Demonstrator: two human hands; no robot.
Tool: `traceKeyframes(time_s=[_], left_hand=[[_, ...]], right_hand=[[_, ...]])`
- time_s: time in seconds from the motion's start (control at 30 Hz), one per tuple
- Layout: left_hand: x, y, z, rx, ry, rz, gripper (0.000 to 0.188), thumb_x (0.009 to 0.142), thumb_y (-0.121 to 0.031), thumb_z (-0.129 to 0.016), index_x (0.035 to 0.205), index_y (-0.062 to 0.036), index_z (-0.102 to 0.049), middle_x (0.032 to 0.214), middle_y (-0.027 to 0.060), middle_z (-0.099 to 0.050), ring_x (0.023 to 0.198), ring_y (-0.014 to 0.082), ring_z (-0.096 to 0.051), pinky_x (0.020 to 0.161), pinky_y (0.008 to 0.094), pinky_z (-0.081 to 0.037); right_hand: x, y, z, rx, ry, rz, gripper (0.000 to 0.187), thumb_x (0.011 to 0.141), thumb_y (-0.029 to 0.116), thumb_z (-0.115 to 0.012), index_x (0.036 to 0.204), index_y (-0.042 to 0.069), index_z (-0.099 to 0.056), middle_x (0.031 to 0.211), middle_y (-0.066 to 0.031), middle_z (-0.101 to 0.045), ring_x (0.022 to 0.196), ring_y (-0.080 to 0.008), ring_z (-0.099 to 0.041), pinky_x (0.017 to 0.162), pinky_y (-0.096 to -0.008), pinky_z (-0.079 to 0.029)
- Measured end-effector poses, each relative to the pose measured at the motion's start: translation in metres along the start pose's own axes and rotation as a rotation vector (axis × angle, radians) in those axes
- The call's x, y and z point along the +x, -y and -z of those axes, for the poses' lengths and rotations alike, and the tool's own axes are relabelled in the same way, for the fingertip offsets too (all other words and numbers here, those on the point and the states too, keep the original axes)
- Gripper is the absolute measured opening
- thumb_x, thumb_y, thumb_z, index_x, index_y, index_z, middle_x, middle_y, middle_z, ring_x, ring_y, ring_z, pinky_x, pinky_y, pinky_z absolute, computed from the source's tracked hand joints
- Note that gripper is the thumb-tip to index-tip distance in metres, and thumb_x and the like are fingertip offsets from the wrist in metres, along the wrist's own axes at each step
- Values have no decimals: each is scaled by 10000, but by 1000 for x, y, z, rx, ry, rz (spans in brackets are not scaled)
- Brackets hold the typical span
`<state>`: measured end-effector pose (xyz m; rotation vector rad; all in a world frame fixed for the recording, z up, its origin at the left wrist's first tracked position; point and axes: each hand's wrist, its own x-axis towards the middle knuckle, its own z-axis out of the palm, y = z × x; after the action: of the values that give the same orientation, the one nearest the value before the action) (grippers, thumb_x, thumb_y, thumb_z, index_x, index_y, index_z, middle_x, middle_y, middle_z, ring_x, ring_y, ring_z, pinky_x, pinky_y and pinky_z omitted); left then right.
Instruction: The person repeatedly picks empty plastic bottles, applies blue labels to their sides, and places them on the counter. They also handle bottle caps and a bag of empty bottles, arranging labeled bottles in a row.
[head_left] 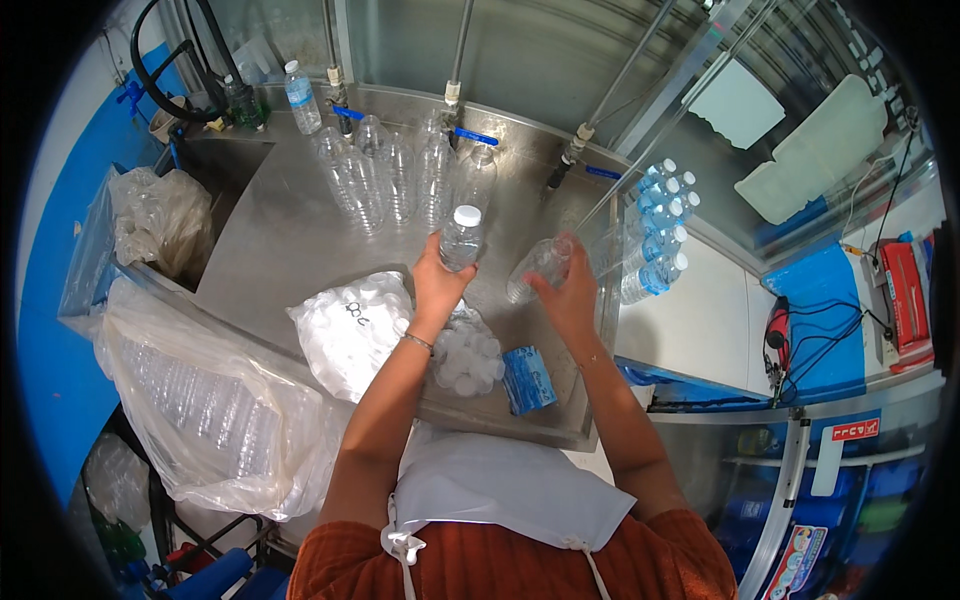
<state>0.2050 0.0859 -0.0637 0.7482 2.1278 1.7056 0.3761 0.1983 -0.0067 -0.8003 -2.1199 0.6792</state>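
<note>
A clear plastic bottle point(461, 246) with a white cap stands upright over the steel counter point(270, 250), and my left hand point(438, 285) is wrapped round it. My right hand point(568, 300) grips another clear bottle point(532, 272), tilted to the left and slightly blurred; I see no cap on it. Several clear bottles point(398, 185) without labels stand together just beyond my left hand. Closer to me, beside my left wrist, lie a full white plastic bag point(350, 325) and a clear bag of white caps point(468, 358). A small blue box point(528, 380) sits between my forearms.
Pipes with blue-handled valves point(476, 136) come down at the back. A labelled bottle point(300, 98) stands back left near a sink point(232, 158). Capped, labelled bottles point(655, 235) are grouped beyond the counter's right edge. A big plastic bag of bottles point(200, 400) lies at the lower left.
</note>
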Motion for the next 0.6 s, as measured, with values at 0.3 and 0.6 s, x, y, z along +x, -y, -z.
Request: traceKeyframes(time_s=[0.3, 0.6], left_hand=[[-75, -63, 17, 212, 19, -501, 576, 629, -177, -804, 1127, -6, -572, 958, 181, -580, 887, 398, -626, 772, 429, -521], [-119, -103, -4, 58, 238, -320, 552, 619, -154, -797, 1074, 31, -547, 958, 204, -604, 865, 378, -642, 754, 415, -519]], right_hand=[[-2, 84, 51, 332, 155, 329, 369, 896, 135, -686, 1232, 3, -610, 1248, -157, -612, 1011, -242, -644, 867, -321, -503], [-10, 61, 72, 814, 3, 84, 211, 909, 22, -661, 1119, 7, -659, 1246, -134, -619, 1056, -180, -621, 918, -300, -490]])
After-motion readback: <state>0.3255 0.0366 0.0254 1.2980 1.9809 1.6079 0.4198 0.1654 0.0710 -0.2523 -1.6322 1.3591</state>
